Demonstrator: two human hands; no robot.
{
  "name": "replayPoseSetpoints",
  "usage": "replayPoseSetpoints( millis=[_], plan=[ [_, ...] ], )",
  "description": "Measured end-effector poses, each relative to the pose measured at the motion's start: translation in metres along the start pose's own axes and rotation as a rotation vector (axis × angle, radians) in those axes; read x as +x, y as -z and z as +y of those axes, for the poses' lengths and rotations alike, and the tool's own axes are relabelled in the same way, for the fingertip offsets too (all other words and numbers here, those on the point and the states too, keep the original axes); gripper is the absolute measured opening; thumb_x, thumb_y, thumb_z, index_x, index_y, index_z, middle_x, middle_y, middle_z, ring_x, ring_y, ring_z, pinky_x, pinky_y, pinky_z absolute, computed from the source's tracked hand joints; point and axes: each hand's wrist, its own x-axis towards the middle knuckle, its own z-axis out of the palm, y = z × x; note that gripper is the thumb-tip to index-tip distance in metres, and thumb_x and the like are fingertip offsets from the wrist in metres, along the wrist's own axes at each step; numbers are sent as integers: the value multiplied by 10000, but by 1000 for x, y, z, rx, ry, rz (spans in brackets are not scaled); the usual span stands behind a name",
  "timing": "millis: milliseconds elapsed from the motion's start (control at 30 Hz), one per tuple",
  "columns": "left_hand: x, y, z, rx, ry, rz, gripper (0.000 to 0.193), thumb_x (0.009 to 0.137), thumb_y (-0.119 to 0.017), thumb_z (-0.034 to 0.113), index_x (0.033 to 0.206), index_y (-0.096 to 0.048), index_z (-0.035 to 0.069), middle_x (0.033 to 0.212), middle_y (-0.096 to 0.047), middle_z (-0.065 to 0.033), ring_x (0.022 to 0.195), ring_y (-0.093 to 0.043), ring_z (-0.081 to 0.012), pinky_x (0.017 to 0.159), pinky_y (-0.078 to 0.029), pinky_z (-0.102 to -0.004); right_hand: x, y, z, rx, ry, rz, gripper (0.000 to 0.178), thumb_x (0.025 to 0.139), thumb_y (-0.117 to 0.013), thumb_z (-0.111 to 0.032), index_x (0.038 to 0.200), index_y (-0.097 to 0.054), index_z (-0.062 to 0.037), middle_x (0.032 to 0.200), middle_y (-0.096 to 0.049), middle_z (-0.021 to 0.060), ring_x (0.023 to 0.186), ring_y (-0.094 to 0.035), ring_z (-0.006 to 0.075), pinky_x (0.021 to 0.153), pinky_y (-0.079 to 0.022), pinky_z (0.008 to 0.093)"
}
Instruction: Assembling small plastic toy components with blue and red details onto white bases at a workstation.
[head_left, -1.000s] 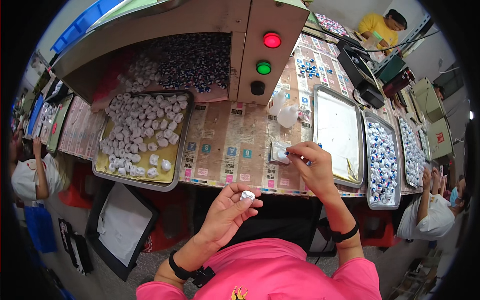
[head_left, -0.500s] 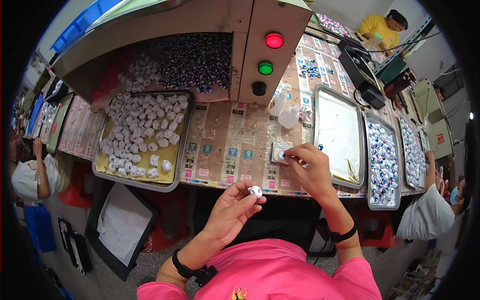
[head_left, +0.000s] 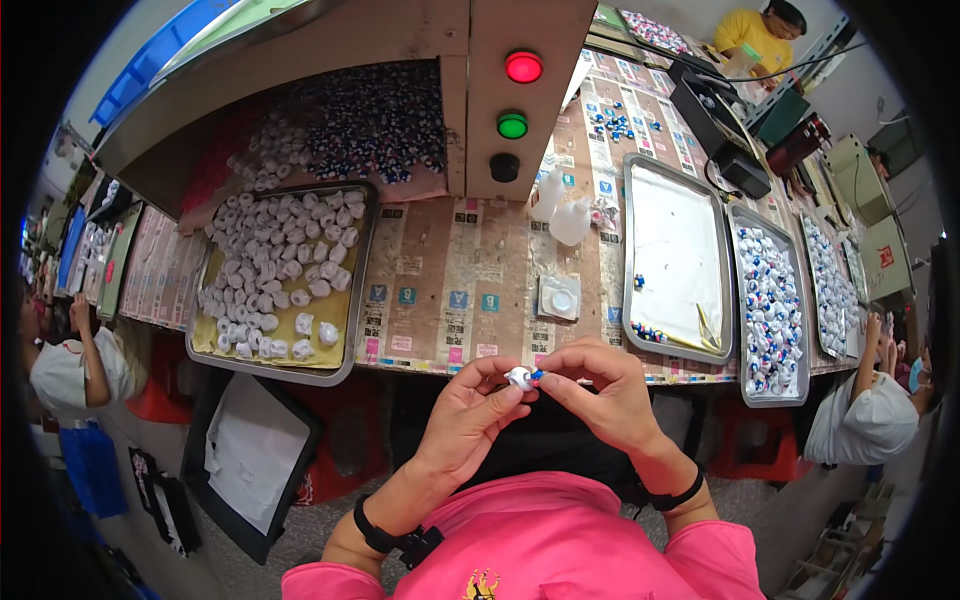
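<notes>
Near the table edge [head_left: 412, 364], left fingers [head_left: 500, 402] pinch a white piece [head_left: 519, 378], right fingers [head_left: 566, 391] a blue piece [head_left: 536, 375].

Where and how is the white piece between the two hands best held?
Likely the rounded left side of the white piece, pinched from the left as the left hand does: it is small, and the right hand holds a blue piece at its right.

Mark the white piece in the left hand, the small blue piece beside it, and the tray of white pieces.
White piece [head_left: 519, 378]: head view, on its exposed side.
Small blue piece [head_left: 537, 375]: head view, its blue part.
Tray of white pieces [head_left: 290, 375]: head view, its near rim.
</notes>
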Motion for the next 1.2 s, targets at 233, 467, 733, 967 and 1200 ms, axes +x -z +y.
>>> replayPoseSetpoints(
  millis=[233, 467, 733, 967, 1200],
  plan=[
    [-2, 4, -5, 52, -76, 3, 271, 854, -660, -2, 1112, -582, 29, 976, -644, -92, 877, -657, -170, 785, -559, -271, -4, 1, 11, 79, 39, -50, 139, 811, -711, -26, 947, -699, 0, 874, -640, 84, 767, -621, 117, 646, -501, 224],
    [3, 3, -13, 144, -120, 9, 250, 829, -659, -59, 1068, -615, -1, 946, -659, -119, 811, -666, -176, 716, -560, -268, -9, 6, 16, 38, 81, -48, 138, 799, -717, -1, 936, -703, -1, 828, -637, 78, 738, -596, 142, 631, -459, 258],
    [3, -36, -1, 251, -206, 74, 264, 998, -448, 186, 897, -585, -17, 857, -622, -113, 844, -620, -203, 744, -528, -324, -24, 32, 0, 32, 95, 54, 121, 809, -715, -57, 929, -706, -39, 824, -611, 36, 753, -576, 110, 634, -438, 235],
    [-11, 17, 22, 512, -440, -3, 220, 809, -575, -35, 636, -479, 62, 693, -483, -30, 604, -435, -111, 689, -413, -282, -61, 169, 31, -507, 132, 1067, 74, 823, -678, -39, 894, -659, -28, 841, -592, 31, 729, -564, 108, 666, -464, 234],
    [-27, 19, 44, 1167, -751, 295, 237, 781, -632, -2, 1016, -630, 21, 1125, -516, -105, 1093, -490, -198, 889, -400, -287, -88, 270, 89, -968, 75, 1182, 149, 828, -667, -52, 974, -671, -25, 914, -641, 72, 805, -613, 168, 708, -490, 271]
  ],
)
